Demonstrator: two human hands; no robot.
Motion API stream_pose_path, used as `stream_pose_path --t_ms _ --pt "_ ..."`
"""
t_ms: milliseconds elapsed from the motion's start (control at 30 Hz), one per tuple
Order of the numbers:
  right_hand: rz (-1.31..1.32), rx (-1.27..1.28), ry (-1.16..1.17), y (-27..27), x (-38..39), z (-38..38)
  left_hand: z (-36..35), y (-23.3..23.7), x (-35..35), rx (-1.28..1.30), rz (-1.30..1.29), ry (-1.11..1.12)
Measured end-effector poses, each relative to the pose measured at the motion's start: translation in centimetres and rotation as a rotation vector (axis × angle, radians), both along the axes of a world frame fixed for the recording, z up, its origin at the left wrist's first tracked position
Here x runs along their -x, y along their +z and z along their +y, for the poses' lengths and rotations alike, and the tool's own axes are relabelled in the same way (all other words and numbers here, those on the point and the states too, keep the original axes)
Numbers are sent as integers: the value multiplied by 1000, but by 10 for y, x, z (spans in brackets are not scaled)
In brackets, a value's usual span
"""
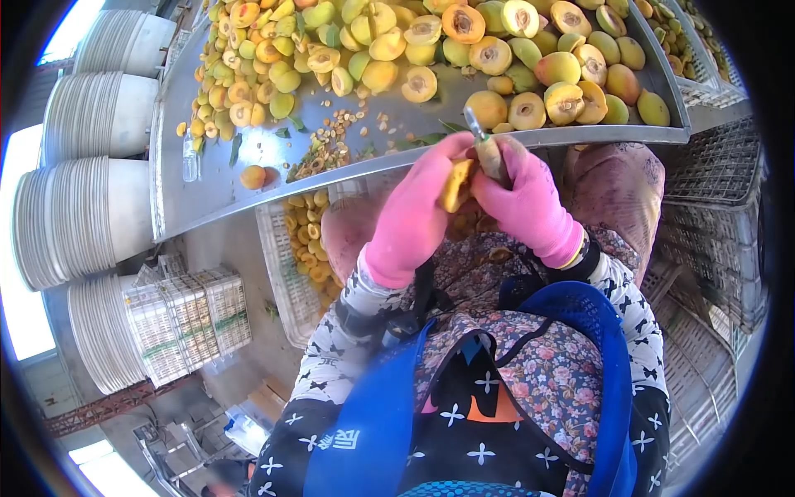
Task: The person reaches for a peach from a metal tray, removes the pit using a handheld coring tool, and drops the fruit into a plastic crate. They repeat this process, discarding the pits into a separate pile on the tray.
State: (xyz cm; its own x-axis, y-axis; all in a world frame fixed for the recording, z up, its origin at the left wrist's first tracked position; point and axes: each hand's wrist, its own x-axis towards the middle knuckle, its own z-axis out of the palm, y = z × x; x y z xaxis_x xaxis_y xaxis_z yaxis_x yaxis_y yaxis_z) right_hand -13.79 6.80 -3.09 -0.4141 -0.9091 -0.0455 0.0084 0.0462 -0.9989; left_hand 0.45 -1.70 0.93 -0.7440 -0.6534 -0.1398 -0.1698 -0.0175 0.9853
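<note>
In the head view, both my hands wear pink gloves and meet just past the metal table's near edge, above my lap. My left hand (pixel 418 214) is closed around a piece of yellow apricot (pixel 455 185), its cut side partly showing. A short metal-tipped tool (pixel 490 157) with a pale handle is gripped in my right hand (pixel 530 199), its tip pointing up and away from me. The fingers of both hands nearly touch. Beyond them, apricot halves (pixel 526 110) and whole apricots (pixel 557 69) lie on the table, some halves with the stone still inside.
The metal table (pixel 373 161) has a raised rim and holds loose apricot pits (pixel 323 153) and leaves. A white crate (pixel 286 273) of apricot halves stands below it, left of my legs. Stacked baskets (pixel 74 211) line the left; dark crates (pixel 712 207) stand at right.
</note>
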Motion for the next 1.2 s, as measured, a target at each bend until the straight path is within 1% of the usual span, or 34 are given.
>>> stream_pose_path --t_ms 67,100,167,267,300,333,400,500,600,700,800,900,933,1000,1033,1133,1200 --pt "130 66 -139 4 1 -3 -4 -8 3 -612 172 115" --pt "372 170 -256 2 1 -5 -8 -12 0 -670 343 92" --pt "517 161 -139 7 3 3 -19 -17 -4 -770 686 32" --pt "697 146 42 0 -5 6 -20 -2 1 -710 760 89" --pt "752 138 69 -4 -6 6 -17 -4 2 -537 565 169" --pt "805 126 94 -7 -8 6 -16 -2 4 -559 542 222" --pt "830 102 99 -7 -9 6 -12 1 9 -611 485 323" --pt "856 72 112 -5 -11 6 -12 -5 10 -552 496 324" --pt "856 65 126 -6 -11 6 -10 -6 9 -556 530 301" --pt "867 49 144 -5 -10 6 -11 -5 9 -494 494 297" --pt "891 11 157 -4 -10 6 -8 -4 14 -529 432 352" --pt "938 -40 187 -9 -12 7 -2 -9 15 -376 397 340" --pt "958 -57 201 -12 -12 7 -2 -8 15 -409 404 346" --pt "823 18 205 -15 -13 7 -1 -3 14 -473 416 358" --pt "753 55 212 -17 -15 7 1 -2 13 -447 411 362" --pt "374 159 239 -23 -26 8 0 -5 18 -376 435 372" --pt "-46 -50 369 0 -23 12 2 -8 22 -345 492 387"
